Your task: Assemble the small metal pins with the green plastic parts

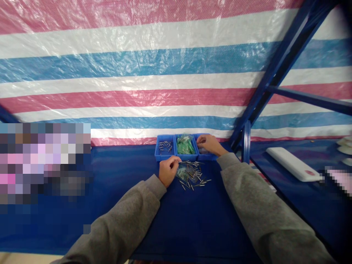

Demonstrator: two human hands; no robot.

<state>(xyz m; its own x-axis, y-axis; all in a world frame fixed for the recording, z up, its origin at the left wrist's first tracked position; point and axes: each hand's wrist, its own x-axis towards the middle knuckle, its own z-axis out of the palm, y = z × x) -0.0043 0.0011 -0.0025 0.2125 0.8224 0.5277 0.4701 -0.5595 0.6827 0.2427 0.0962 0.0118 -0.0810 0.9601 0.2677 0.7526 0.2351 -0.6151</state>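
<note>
Two grey sleeves [129, 209] come up from the bottom of the frame, one on each side. They lie over a blue table [198, 223]. Just below the middle of the frame is a messy pile of thin metal pins [195, 176], with a small clear bag [182, 172] among them. The left hand [167, 171] is beside the pile, on its left. Its fingers are curled and the thumb and finger tips are close together, but I cannot tell if they pinch a pin.

Behind the pile, three blue bins stand in a row. The left bin [161, 158] has more pins in it. The middle bin [189, 157] is full of green packets [186, 145]. The right hand [209, 143] dips into the right bin [207, 157] with bent fingers. I cannot tell if it holds anything.

At the right of the frame, a flat white box [293, 164] lies on another blue table top [277, 183]. A blue metal frame [275, 69] leans up to the top right. At the back hangs a shiny sheet [137, 66] with red, white and blue stripes.
</note>
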